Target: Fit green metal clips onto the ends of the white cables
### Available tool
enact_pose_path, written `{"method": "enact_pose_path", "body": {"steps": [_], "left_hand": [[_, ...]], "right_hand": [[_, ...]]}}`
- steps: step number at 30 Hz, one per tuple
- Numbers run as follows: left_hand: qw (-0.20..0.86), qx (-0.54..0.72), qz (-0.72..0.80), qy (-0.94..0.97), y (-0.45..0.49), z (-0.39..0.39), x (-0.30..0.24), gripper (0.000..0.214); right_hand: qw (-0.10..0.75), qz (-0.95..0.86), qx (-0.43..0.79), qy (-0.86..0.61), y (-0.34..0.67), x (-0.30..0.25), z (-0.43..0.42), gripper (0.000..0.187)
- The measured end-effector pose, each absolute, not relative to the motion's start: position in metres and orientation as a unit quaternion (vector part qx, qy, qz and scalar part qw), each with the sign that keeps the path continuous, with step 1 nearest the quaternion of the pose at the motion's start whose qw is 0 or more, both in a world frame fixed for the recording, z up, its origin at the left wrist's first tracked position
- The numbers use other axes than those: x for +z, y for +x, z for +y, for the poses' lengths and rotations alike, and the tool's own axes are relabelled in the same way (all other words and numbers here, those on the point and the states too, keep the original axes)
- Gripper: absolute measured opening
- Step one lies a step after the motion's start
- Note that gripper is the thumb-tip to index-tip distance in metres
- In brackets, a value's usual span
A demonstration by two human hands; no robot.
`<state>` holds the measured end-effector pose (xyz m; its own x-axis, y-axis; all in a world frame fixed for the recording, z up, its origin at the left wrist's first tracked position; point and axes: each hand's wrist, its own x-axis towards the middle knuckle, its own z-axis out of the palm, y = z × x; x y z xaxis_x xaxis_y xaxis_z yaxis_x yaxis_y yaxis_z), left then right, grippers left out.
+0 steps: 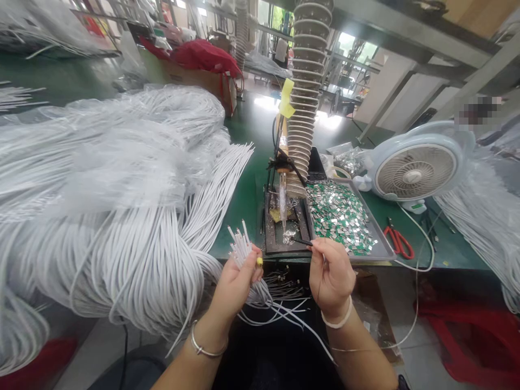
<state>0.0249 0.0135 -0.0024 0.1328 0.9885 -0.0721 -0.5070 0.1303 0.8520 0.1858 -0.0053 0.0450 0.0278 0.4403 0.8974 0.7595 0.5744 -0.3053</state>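
Note:
My left hand [238, 279] is closed around a bunch of white cable ends [240, 245] that point up, just in front of the table edge. My right hand [331, 271] is closed on black tweezers [303, 242], whose tip reaches toward the soldering jig [284, 230]. A soldering iron [282, 200] stands upright over that jig. Right of it, a metal tray [382, 252] holds several small green and silver parts [339, 214]. The cables run down from my left hand across my lap.
A huge heap of white cables [122, 216] under clear plastic fills the left. A ribbed fume hose [304, 92] rises behind the jig. A small white fan [414, 170] and red scissors [400, 242] sit at right on the green table [244, 189].

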Motion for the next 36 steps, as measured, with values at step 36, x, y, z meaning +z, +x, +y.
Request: {"method": "enact_pose_path", "body": {"steps": [36], "left_hand": [[0.666,0.564,0.335,0.354,0.025,0.014,-0.005,0.019]], "right_hand": [[0.573,-0.683,-0.145,-0.429,0.178,0.052,-0.006,0.028]]}}
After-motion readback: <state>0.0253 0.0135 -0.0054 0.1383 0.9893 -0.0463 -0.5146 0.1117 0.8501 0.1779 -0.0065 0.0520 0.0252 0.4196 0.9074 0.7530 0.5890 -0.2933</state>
